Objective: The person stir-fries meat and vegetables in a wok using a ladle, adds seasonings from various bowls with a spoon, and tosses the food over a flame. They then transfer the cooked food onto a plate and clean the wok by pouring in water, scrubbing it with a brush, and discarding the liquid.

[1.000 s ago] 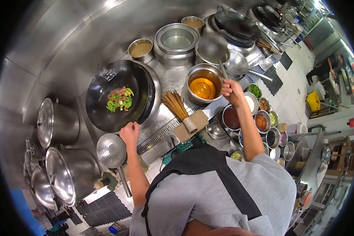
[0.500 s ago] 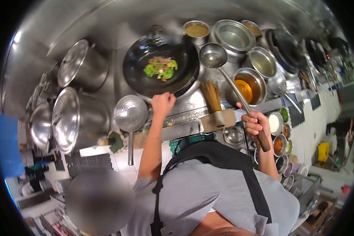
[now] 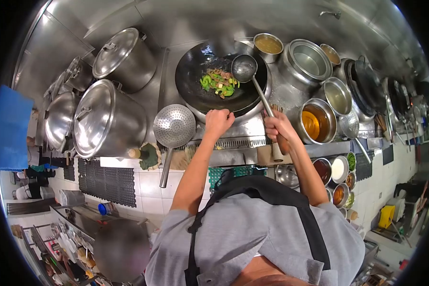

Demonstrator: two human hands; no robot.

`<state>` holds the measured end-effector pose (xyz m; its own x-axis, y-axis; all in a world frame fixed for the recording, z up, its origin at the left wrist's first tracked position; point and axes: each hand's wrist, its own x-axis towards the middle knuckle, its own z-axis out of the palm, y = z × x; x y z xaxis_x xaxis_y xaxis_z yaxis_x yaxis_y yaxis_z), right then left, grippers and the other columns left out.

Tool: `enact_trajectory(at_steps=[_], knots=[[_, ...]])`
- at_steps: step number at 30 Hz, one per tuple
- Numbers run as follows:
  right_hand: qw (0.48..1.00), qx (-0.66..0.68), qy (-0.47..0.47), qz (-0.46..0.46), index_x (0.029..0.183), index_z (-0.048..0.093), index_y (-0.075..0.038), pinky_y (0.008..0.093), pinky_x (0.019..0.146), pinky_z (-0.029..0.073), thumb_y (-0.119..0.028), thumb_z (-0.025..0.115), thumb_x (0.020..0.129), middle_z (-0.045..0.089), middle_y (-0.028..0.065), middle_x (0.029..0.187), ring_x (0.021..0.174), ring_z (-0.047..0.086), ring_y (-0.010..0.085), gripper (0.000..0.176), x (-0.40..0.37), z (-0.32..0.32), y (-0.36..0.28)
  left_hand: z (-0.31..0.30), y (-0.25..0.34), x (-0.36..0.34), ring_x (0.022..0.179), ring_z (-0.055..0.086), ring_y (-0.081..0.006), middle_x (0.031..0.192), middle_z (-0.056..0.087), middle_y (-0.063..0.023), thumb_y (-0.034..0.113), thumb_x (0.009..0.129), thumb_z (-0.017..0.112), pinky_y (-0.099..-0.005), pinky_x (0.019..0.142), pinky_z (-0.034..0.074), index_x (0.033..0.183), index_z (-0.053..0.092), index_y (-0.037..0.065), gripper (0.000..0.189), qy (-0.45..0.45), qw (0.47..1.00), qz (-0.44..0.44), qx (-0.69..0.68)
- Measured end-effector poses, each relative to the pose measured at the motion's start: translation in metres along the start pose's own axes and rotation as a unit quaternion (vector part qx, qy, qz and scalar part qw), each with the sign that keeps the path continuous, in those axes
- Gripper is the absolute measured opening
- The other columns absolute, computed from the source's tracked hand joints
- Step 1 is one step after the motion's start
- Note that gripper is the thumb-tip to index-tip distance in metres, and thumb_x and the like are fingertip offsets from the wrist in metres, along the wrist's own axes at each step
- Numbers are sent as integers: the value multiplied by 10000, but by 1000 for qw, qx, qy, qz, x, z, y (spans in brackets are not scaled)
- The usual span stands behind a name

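Note:
A black wok sits on the stove with chopped green vegetables and browned pieces of food in its middle. My left hand is closed at the near edge of the wok; the exact grip is hidden under the fingers. My right hand wraps round the wooden-ended handle of a steel ladle. The ladle's bowl hangs over the right side of the wok, beside the food. Partly covered by my right hand, a bamboo brush rests at the stove's front.
Large lidded steel pots stand at the left. A perforated skimmer lies left of my left arm. Right of the wok are a pot of amber liquid and several steel pans. Bowls of seasonings stand at the front right.
My right hand has moved left with the ladle, bringing its bowl from right of the wok to over it. My left hand stays at the wok's edge. The view has shifted.

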<state>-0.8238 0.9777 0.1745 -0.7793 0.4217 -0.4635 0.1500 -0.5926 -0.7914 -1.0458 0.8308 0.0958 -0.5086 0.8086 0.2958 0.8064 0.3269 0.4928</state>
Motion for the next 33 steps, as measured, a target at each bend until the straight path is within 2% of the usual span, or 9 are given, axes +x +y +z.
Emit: enact_trajectory(at_steps=[7,13,18,23,25,26,30,31,33], knots=[[998,58,-7,30,1344,482,-30,224,402,302,-60,582,927,413,-31,699,451,355,32,430,-58,-13,-6,2,0,5,642,664,-403,615,650,-176,281,836,688,-513,670,531,641,684,57,297,14,1000,1,1],[999,-36,1,7,1132,510,-30,274,371,340,-32,598,912,443,-12,633,405,390,79,237,-77,-11,-2,8,-4,5,632,665,-400,608,645,-178,278,835,684,-510,667,527,636,683,61,295,20,1000,3,7],[990,141,-27,-1,1371,473,25,228,393,363,-96,572,977,419,-32,699,453,412,35,424,-89,-23,-5,8,-7,-3,814,704,-363,803,709,-173,201,831,701,-457,826,535,816,729,55,149,-18,999,-7,-41],[852,505,-134,-33,1558,219,97,245,396,443,-95,428,1049,438,23,776,474,457,59,583,-135,-44,-18,-45,-49,-89,1101,611,-334,1165,632,-180,51,793,709,-450,974,482,1104,664,-8,320,236,968,-22,-87],[842,523,-114,-72,1573,182,91,242,395,442,-93,424,1048,437,33,781,476,462,66,606,-153,-55,-20,-60,-105,-145,1048,577,-243,1148,586,-116,20,813,695,-360,902,508,1227,577,-3,432,380,853,-242,-263],[839,526,-110,-89,1575,174,90,244,396,444,-93,422,1049,437,32,782,474,460,68,610,-162,-67,-21,-63,-169,-181,1046,559,-230,1167,546,-121,23,824,690,-347,877,516,1285,514,-23,495,439,848,-265,-136],[935,308,62,-165,1558,300,52,205,380,384,-129,480,1052,390,-21,733,458,392,12,567,-187,-103,-38,-113,-270,-256,1191,518,-363,1399,397,-263,162,776,836,-463,1052,465,1504,307,-69,928,437,782,-442,-46],[949,190,171,-183,1359,507,0,203,375,333,-153,548,1018,360,-47,679,443,365,19,376,-190,-88,-49,-118,-287,-262,1221,511,-378,1429,383,-275,165,768,851,-466,1075,450,1513,294,-70,960,424,785,-447,-60],[947,-1,274,-166,1163,522,-51,216,374,315,-155,581,988,359,-51,659,435,359,33,213,-179,-117,-47,-123,-297,-260,1311,497,-375,1479,414,-271,168,757,884,-464,1117,413,1525,304,-60,989,395,782,-474,-94]])
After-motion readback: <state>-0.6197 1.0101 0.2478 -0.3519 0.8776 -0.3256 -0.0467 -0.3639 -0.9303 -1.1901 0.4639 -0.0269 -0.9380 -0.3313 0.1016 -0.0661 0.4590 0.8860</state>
